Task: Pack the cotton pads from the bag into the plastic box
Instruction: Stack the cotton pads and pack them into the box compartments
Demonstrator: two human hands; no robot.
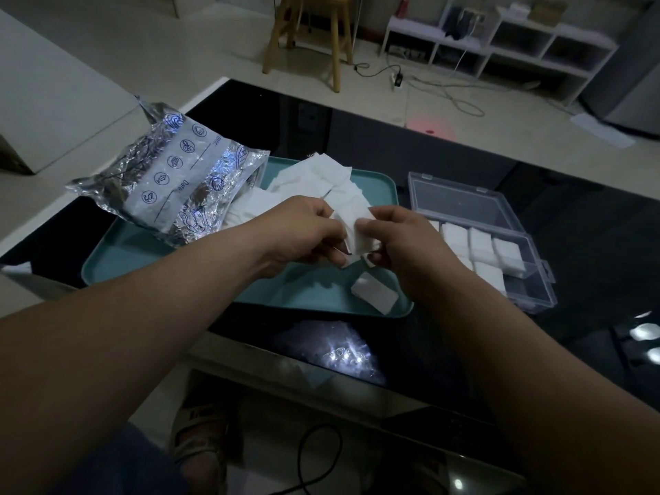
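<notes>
My left hand and my right hand meet over a teal tray and together pinch a small stack of white cotton pads. More loose pads lie heaped at the tray's far side, and one pad lies near its front right corner. A crinkled silver foil bag rests on the tray's left end. The clear plastic box stands open to the right of the tray, with stacked pads in its near compartments.
Everything sits on a glossy black table whose front edge is near my body. A wooden stool and a white shelf unit stand on the floor beyond, with cables between them. My sandalled foot shows below the table.
</notes>
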